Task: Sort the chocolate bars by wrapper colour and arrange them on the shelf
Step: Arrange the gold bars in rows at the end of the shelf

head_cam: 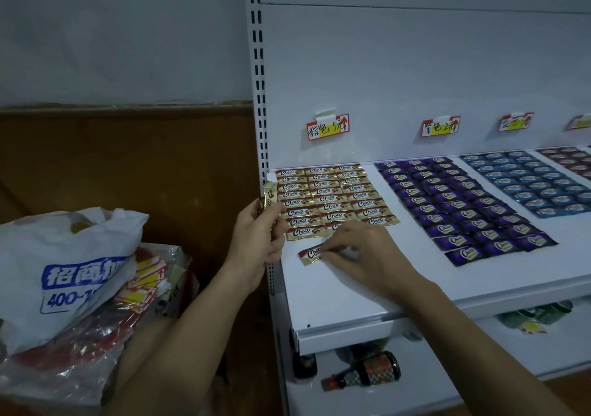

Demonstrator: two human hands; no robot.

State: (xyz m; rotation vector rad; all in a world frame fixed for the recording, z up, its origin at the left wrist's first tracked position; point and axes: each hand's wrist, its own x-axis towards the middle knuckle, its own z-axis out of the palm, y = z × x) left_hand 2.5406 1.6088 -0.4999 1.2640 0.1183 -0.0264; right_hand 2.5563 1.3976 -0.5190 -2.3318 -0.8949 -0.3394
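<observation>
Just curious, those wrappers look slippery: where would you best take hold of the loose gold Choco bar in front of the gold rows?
By its two long edges, pinched from above: the gold Choco bar lies flat on the white shelf, so nothing slides under it. The right hand pinches its right half.

So the gold-and-brown bars (332, 198) fill the left block on the white shelf (319, 297), purple bars (460, 204) next, blue bars (531, 182) further right. The tags (327, 127) are white, red-bordered, yellow patch. The bottle (371, 371) down near has a checked label; the bag (64, 271) is white, blue print.
</observation>
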